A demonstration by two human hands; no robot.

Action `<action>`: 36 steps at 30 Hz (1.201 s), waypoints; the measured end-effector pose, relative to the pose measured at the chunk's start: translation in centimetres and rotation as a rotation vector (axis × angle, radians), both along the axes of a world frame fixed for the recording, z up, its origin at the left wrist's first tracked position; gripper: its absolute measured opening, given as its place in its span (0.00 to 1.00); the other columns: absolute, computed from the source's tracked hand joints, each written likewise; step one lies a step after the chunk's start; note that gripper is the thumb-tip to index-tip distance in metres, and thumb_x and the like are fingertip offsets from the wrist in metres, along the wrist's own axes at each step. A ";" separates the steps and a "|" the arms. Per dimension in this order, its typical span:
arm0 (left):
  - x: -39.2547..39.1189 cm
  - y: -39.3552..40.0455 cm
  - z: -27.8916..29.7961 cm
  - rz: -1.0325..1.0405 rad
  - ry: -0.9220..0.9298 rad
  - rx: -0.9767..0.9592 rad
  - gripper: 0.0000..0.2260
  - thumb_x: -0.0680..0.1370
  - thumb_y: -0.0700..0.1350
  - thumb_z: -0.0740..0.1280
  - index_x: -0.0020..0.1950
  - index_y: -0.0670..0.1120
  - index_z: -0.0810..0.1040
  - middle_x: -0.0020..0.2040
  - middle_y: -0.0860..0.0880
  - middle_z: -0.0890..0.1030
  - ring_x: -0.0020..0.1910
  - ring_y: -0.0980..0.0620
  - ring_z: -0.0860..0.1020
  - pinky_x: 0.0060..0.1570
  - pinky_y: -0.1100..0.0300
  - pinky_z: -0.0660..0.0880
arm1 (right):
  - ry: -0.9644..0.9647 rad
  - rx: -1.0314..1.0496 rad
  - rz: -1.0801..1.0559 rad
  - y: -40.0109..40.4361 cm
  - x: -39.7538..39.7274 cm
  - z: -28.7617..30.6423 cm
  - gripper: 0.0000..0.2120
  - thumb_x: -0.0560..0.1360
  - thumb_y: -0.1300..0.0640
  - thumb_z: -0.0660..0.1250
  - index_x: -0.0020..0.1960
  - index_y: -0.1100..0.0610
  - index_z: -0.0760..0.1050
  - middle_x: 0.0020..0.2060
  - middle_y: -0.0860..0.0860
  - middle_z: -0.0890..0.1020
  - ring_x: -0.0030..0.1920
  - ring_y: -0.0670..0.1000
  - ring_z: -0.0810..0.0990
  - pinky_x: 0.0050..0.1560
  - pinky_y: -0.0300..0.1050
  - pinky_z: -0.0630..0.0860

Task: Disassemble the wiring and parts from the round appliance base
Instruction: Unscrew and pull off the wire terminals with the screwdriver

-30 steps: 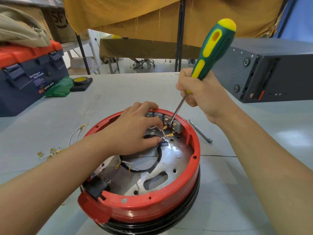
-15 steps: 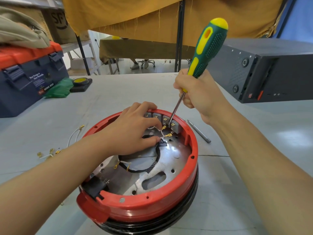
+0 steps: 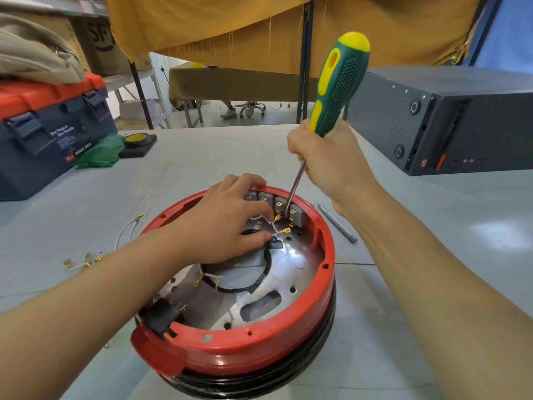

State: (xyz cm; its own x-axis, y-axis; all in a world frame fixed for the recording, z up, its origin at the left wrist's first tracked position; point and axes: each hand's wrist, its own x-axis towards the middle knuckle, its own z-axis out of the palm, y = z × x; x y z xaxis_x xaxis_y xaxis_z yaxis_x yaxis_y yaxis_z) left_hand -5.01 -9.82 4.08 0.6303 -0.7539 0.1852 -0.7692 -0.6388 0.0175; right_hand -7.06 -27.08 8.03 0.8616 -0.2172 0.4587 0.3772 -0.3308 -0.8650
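Since a second ago the screwdriver (image 3: 337,90) has tipped a little more upright, and its tip has stayed among the grey switch blocks (image 3: 284,206) at the far wall of the round appliance base (image 3: 245,350). The right hand (image 3: 328,160) is wrapped tight round the lower handle, just above the base's far rim, which looks like a grip chosen for levering or turning down into a terminal. The left hand (image 3: 227,223) reaches inside the base, thumb and fingers pinching the white wires (image 3: 274,228) beside their brass connectors, probably to keep them taut and out of the blade's way. The base sits on the grey table (image 3: 187,168) directly in front of the person, its black wire loop (image 3: 245,287) not yet removed from the metal plate. Left of the base lie loose wires with connectors (image 3: 127,232), already off. Just right of the base rests a small metal bit (image 3: 337,223).
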 end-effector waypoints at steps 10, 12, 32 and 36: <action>0.0 0.1 0.0 -0.002 -0.002 -0.007 0.14 0.76 0.58 0.62 0.60 0.57 0.75 0.72 0.52 0.59 0.67 0.50 0.60 0.67 0.55 0.59 | -0.116 0.039 0.200 -1.2 -0.9 -1.3 0.16 0.66 0.63 0.62 0.25 0.51 0.60 0.21 0.43 0.62 0.24 0.42 0.61 0.26 0.29 0.60; 0.0 0.1 -0.1 0.000 -0.005 -0.003 0.15 0.76 0.59 0.61 0.60 0.58 0.75 0.72 0.52 0.58 0.67 0.51 0.59 0.67 0.57 0.58 | -0.109 0.049 0.220 -1.4 -0.9 -1.5 0.16 0.67 0.63 0.62 0.25 0.51 0.61 0.22 0.43 0.62 0.25 0.42 0.61 0.26 0.28 0.60; -0.1 -0.1 -0.1 -0.005 -0.017 -0.012 0.14 0.76 0.59 0.61 0.58 0.57 0.75 0.72 0.51 0.59 0.66 0.51 0.61 0.66 0.55 0.60 | -0.041 0.228 0.027 -0.4 -1.5 -2.0 0.16 0.63 0.59 0.62 0.21 0.51 0.60 0.20 0.43 0.61 0.22 0.44 0.59 0.24 0.35 0.58; -0.2 0.0 0.0 -0.015 0.006 -0.036 0.13 0.75 0.59 0.61 0.56 0.57 0.76 0.72 0.51 0.60 0.65 0.50 0.61 0.66 0.55 0.61 | -0.037 0.173 -0.009 0.8 -1.8 -2.4 0.15 0.63 0.58 0.63 0.24 0.51 0.59 0.20 0.44 0.60 0.23 0.46 0.58 0.25 0.38 0.59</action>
State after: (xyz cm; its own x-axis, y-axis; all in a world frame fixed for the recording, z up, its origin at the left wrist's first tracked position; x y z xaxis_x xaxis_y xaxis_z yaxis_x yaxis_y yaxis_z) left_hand -5.23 -9.77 4.11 0.6204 -0.7560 0.2085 -0.7782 -0.6264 0.0443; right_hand -8.82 -26.32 5.65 0.8427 -0.3028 0.4451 0.4074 -0.1816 -0.8950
